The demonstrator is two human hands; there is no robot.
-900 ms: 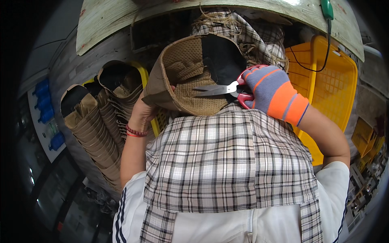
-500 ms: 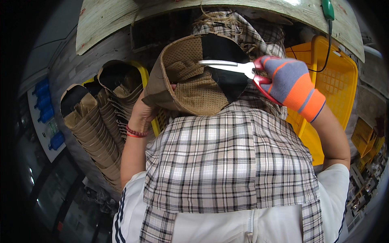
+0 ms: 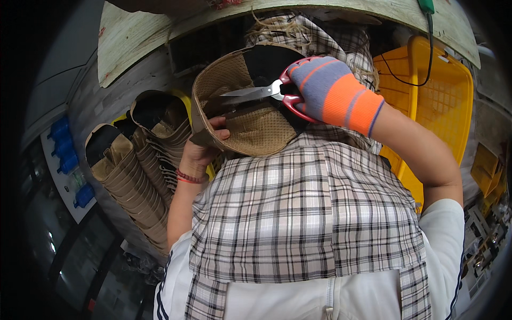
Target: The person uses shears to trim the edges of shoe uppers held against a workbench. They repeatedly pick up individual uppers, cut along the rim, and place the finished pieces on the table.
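1. Below the near edge of the tabletop (image 3: 133, 53), the brown-and-black fabric piece (image 3: 264, 125) is held above the upper part of the plaid apron (image 3: 266, 213). Its wide mouth faces up, showing tan mesh on one part of the lining and black on the other.
2. The bare left hand (image 3: 205, 146) grips the left wall of the piece; its fingertips curl over onto the tan lining. A beaded bracelet (image 3: 190, 178) encircles the wrist.
3. The right hand (image 3: 330, 88), in a grey-and-orange glove, grips the red-handled scissors (image 3: 275, 89), fingers closed around the loops. The blades point left across the mouth; whether they touch the lining cannot be told.
4. Below the tabletop's left corner, stacked brown pieces (image 3: 130, 178) stand nested in rows beside a yellow basket (image 3: 184, 101).
5. Below the tabletop's right corner stands a yellow crate (image 3: 448, 106). A black cord (image 3: 430, 50) hangs over the near edge from a green handle (image 3: 426, 6).
6. Beneath the middle of the near edge hangs plaid cloth (image 3: 325, 40) with loose threads.
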